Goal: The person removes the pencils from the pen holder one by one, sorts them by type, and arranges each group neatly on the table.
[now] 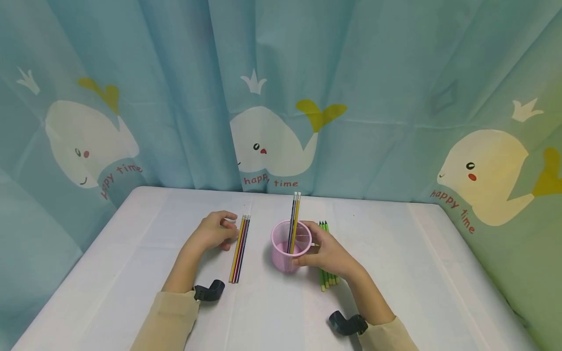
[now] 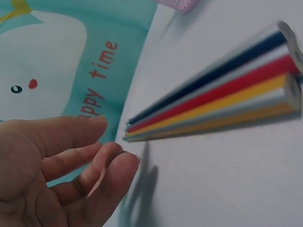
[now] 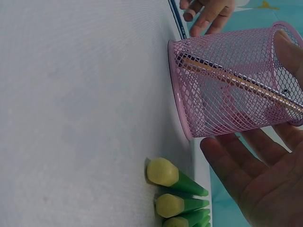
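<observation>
My right hand (image 1: 329, 253) holds a pink mesh pencil cup (image 1: 281, 262), its thumb on the near side of the rim and its fingers around the right and far side. Two pencils (image 1: 293, 214), one dark and one yellow, lean upright inside the cup. To the left lies a row of striped pencils (image 1: 239, 253) in yellow, red and dark blue. Beside their far end is my left hand (image 1: 215, 231), fingers loosely bent. In the left wrist view the fingertips (image 2: 125, 165) hold nothing and stand apart from those pencils (image 2: 213, 87).
Several green pencils (image 1: 328, 279) with yellowish ends lie on the white table (image 1: 263, 312), partly hidden under my right hand. A blue-green curtain (image 1: 386, 122) with whale prints hangs behind the table. Each wrist wears a black camera (image 1: 210, 291).
</observation>
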`<state>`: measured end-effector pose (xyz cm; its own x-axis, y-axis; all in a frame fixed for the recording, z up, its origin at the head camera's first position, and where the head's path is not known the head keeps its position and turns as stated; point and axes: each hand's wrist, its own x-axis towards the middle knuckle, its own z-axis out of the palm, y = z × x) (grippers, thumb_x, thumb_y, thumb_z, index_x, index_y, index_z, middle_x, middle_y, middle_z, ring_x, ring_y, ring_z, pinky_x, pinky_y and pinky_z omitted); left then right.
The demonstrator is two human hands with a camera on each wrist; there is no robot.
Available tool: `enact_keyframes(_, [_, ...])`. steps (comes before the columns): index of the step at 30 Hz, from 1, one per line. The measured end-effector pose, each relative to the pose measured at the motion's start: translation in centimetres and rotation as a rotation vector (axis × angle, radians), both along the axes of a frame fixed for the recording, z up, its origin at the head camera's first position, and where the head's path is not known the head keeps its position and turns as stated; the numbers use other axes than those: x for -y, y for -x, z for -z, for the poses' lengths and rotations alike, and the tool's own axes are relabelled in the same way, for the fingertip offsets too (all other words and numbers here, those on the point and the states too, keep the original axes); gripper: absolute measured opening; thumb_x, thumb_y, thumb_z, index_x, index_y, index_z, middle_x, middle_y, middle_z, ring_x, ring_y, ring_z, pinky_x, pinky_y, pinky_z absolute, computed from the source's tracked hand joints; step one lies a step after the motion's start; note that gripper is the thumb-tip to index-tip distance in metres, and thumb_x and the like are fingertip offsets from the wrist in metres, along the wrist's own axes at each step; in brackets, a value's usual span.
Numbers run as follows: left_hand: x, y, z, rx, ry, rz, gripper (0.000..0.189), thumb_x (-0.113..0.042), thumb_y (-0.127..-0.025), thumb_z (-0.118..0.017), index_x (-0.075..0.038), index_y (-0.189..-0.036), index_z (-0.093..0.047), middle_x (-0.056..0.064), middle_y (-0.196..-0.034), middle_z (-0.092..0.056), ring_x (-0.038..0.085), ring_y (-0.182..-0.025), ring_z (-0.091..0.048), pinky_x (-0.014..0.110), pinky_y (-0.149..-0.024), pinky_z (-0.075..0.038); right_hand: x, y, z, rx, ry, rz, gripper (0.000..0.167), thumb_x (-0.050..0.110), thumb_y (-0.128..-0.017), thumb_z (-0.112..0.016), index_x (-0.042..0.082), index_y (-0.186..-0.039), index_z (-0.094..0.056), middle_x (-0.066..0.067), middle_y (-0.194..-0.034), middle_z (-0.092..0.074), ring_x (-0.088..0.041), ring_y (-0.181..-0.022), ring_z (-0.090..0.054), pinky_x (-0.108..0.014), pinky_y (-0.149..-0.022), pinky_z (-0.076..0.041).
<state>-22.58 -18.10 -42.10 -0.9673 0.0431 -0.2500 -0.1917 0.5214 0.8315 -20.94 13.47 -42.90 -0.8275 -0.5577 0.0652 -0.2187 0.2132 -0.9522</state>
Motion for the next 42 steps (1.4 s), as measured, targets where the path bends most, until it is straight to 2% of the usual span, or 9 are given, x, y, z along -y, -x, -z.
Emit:
enact_keyframes(7, [-0.3, -0.2, -1.3, -0.041, -0.032, 0.037, 0.047, -0.009, -0.093, -0.066, -0.001, -0.138, -0.053, 0.016, -0.111, -0.062, 0.019, -0.066, -0.066, 0.031, -0.063, -0.061, 0.0, 0.0, -0.1, 0.006, 0.000, -0.006, 0.081, 0.008, -0.073, -0.087, 0.015, -0.143, -0.046, -0.008, -0.139, -0.055, -0.031, -0.128, -0.053, -0.046, -0.102, -0.052])
enact_keyframes(16, [-0.9, -0.7, -2.4, -0.139, -0.113, 0.098, 0.043, -0.010, -0.096, -0.064, -0.004, -0.137, -0.054, 0.017, -0.115, -0.064, 0.030, -0.090, -0.070, 0.035, -0.072, -0.063, -0.1, -0.1, 0.1, 0.002, -0.009, 0.003, 0.080, 0.008, -0.073, -0.087, 0.015, -0.142, -0.046, -0.008, -0.139, -0.055, -0.030, -0.127, -0.054, -0.040, -0.100, -0.054])
enact_keyframes(21, [-1.3, -1.0, -3.0, -0.187, -0.248, 0.187, 0.042, -0.007, -0.096, -0.063, -0.003, -0.136, -0.054, 0.023, -0.119, -0.061, 0.034, -0.095, -0.068, 0.041, -0.079, -0.063, -0.1, -0.1, 0.1, 0.002, -0.010, 0.004, 0.080, 0.008, -0.073, -0.087, 0.015, -0.142, -0.047, -0.008, -0.138, -0.055, -0.031, -0.126, -0.054, -0.041, -0.100, -0.054])
enact_keyframes(25, [-1.8, -1.2, -3.5, -0.209, -0.341, 0.248, 0.043, -0.005, -0.095, -0.063, -0.002, -0.137, -0.053, 0.026, -0.122, -0.059, 0.025, -0.091, -0.068, 0.042, -0.080, -0.062, -0.1, -0.1, 0.1, 0.003, -0.013, 0.004, 0.079, 0.009, -0.074, -0.087, 0.015, -0.142, -0.047, -0.008, -0.138, -0.055, -0.030, -0.126, -0.054, -0.042, -0.100, -0.054])
enact_keyframes(29, [-2.3, -1.4, -3.8, -0.225, -0.383, 0.266, 0.041, -0.005, -0.096, -0.062, -0.003, -0.136, -0.054, 0.025, -0.122, -0.059, 0.022, -0.091, -0.067, 0.040, -0.080, -0.062, -0.1, -0.1, 0.0, 0.002, -0.015, 0.005, 0.079, 0.009, -0.074, -0.087, 0.016, -0.142, -0.047, -0.007, -0.138, -0.055, -0.030, -0.126, -0.054, -0.041, -0.100, -0.054])
enact_keyframes(36, [-3.7, -1.8, -4.2, -0.252, -0.479, 0.295, 0.039, -0.008, -0.098, -0.061, -0.003, -0.136, -0.054, 0.025, -0.124, -0.057, 0.030, -0.100, -0.066, 0.040, -0.084, -0.061, 0.0, -0.1, 0.0, 0.002, -0.016, 0.009, 0.079, 0.010, -0.074, -0.087, 0.016, -0.142, -0.047, -0.007, -0.138, -0.055, -0.029, -0.126, -0.054, -0.040, -0.100, -0.054])
enact_keyframes(42, [-5.4, -2.2, -4.1, -0.313, -0.458, 0.298, 0.035, -0.008, -0.098, -0.061, -0.007, -0.133, -0.057, 0.021, -0.124, -0.059, 0.035, -0.106, -0.064, 0.038, -0.083, -0.062, 0.1, -0.1, 0.0, -0.001, -0.007, 0.008, 0.079, 0.009, -0.074, -0.087, 0.015, -0.141, -0.047, -0.007, -0.138, -0.056, -0.030, -0.125, -0.054, -0.041, -0.100, -0.054])
